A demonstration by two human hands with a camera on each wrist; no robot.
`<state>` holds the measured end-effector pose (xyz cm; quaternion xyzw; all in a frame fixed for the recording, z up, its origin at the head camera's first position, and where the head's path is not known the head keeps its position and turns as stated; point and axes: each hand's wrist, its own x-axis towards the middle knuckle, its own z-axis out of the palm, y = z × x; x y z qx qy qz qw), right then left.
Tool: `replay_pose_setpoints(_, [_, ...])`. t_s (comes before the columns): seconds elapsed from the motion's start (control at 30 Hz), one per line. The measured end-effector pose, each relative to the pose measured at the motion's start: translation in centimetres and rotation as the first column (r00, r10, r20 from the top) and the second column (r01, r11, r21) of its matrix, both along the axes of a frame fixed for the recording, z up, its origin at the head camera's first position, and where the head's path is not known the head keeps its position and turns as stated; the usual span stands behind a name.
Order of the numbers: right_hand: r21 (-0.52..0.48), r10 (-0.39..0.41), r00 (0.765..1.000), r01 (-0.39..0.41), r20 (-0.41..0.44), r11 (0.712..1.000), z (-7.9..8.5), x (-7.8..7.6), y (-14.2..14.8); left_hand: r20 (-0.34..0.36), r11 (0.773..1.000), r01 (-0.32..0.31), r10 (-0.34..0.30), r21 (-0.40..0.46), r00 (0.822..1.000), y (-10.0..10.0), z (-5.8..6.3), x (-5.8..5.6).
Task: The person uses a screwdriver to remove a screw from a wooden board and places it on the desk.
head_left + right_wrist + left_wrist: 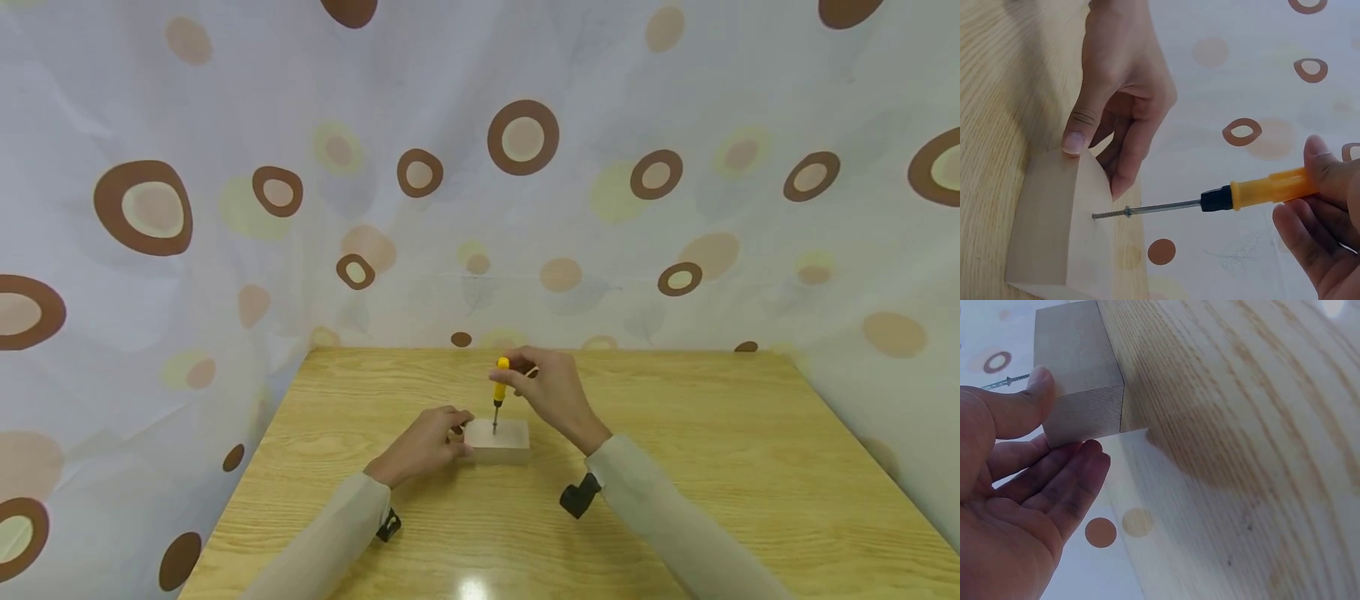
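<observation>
A pale wooden block (497, 455) lies on the table with a screw (1110, 215) standing upright in its top face. My left hand (426, 446) holds the block's left end, thumb on the near side and fingers at the far side, as the left wrist view of the block (1075, 350) also shows. In my right hand (557, 393) is a yellow-handled screwdriver (1266, 190) with a black collar, pinched by its handle between thumb and fingers. The screwdriver's tip meets the screw head, and much of the screw's thread shows above the wood.
The wood-grain table (712, 467) extends to both sides of the block. Behind it and along the sides hangs a pale curtain (480, 208) with brown and beige spots. Black wrist mounts (579, 497) sit at both sleeves.
</observation>
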<state>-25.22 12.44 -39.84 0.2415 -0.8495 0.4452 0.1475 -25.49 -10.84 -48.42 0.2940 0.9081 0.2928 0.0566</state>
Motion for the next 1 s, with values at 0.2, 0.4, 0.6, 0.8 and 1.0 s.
replay_pose_setpoints(0.2, [0.031, 0.114, 0.991, -0.116, 0.066, 0.993, 0.8, -0.1, 0.7, -0.011, 1.000, 0.007, -0.007, -0.010, 1.000, 0.1, 0.1, -0.1])
replay_pose_setpoints(0.4, [0.051, 0.056, 0.991, -0.063, 0.121, 0.997, 1.0, 0.1, 0.5, 0.006, 1.000, -0.008, 0.008, 0.000, 1.000, 0.0, 0.1, -0.1])
replay_pose_setpoints(0.6, [0.007, -0.064, 0.994, 0.064, 0.086, 0.998, 0.6, 0.4, 0.3, 0.015, 1.000, -0.008, 0.008, 0.000, 1.000, 0.0, 0.1, 0.0])
replay_pose_setpoints(0.8, [-0.022, -0.101, 0.994, 0.102, 0.049, 0.995, 0.5, 0.5, 0.1, 0.014, 1.000, -0.008, 0.008, -0.009, 1.000, 0.0, 0.1, 0.0])
replay_pose_setpoints(1.0, [-0.013, -0.046, 0.999, 0.046, 0.012, 0.999, 0.5, 0.4, -0.2, 0.016, 1.000, -0.013, 0.013, -0.014, 1.000, 0.0, 0.1, 0.1])
